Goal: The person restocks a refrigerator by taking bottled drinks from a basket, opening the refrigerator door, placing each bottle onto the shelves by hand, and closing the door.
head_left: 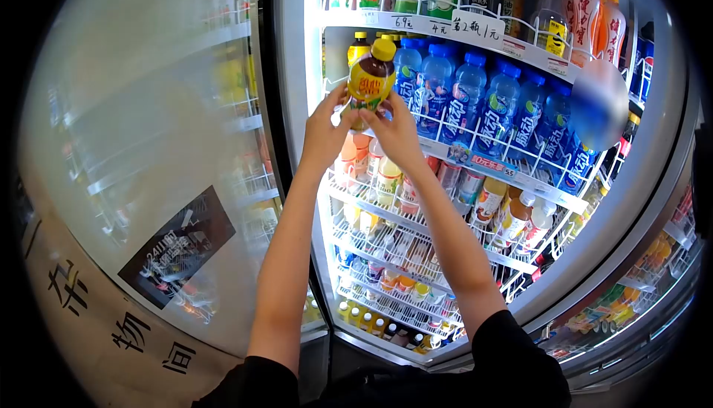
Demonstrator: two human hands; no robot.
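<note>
A yellow-capped bottle (370, 79) with a yellow label and dark contents is held up in front of the second shelf of a lit drinks fridge. My left hand (324, 130) closes on its left side, and my right hand (395, 127) grips its lower right side. The bottle stands nearly upright, leaning slightly to the right. Just behind it are other yellow-capped bottles (359, 47). To the right stands a row of blue-capped blue bottles (468, 96), tilted behind the wire rail.
The open glass door (163, 133) is at the left. Above, the top shelf edge (445, 27) carries handwritten price tags. Lower wire shelves (401, 248) hold more drinks. The fridge's curved frame (631, 222) runs down the right, beside another goods case (639, 289).
</note>
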